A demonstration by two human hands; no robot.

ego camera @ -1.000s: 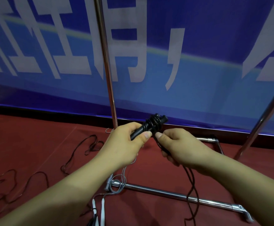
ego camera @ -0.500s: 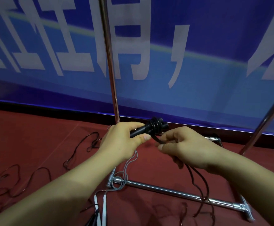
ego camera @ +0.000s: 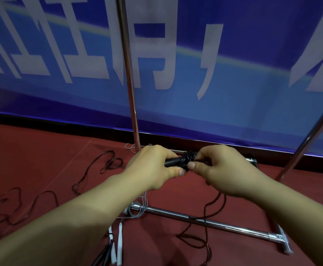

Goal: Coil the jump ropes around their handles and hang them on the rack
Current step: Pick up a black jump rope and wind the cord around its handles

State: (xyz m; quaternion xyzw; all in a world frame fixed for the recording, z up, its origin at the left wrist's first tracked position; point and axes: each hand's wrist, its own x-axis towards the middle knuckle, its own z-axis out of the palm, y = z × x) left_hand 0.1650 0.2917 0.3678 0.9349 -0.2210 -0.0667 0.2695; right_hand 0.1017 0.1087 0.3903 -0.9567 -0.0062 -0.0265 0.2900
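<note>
Closer now, the right hand (ego camera: 224, 169) pinches the black rope (ego camera: 213, 205) against the coil; left hand (ego camera: 153, 167) grips the handles (ego camera: 173, 161), lying horizontally at frame centre.

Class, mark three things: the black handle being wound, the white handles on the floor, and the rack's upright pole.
black handle (ego camera: 173, 161), head view, bare barrel between the hands.
white handles (ego camera: 120, 239), head view, right-hand handle's shaft.
upright pole (ego camera: 127, 73), head view, mid-shaft.
</note>
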